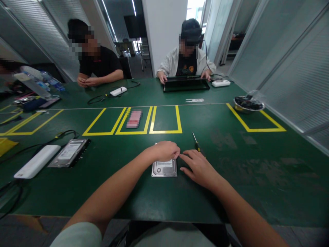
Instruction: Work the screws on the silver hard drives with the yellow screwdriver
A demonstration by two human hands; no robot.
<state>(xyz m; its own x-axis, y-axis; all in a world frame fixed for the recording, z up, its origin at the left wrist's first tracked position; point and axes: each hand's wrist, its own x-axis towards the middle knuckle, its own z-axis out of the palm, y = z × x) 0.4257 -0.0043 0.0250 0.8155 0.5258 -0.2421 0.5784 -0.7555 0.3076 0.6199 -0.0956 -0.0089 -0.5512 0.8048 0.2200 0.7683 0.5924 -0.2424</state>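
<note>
Right now the left hand (166, 151) is lying curled over the far half of a hard drive (164, 168), fingers bent down onto its top, pressing rather than lifting it. The drive is sitting flat on the green counter (231, 192), near the front edge and straight ahead of the person. The right hand (199, 168) is resting open just beside the drive's right side, fingers spread, with the fingertips (183, 156) reaching toward the left hand's knuckles; it is gripping nothing. A small screwdriver (196, 141) is lying on the counter just beyond the right hand, apart from it.

As a judgement, the drive is looking easy to slide: it is being held only from above on a smooth surface, so a sideways push could be skating it toward the counter edge. The right wrist is also sitting close to the screwdriver, and a careless sweep could be rolling the tool away.

Further left, a second hard drive (70, 152) and a white power strip (37, 161) are lying side by side. Two other people are sitting across the counter.
</note>
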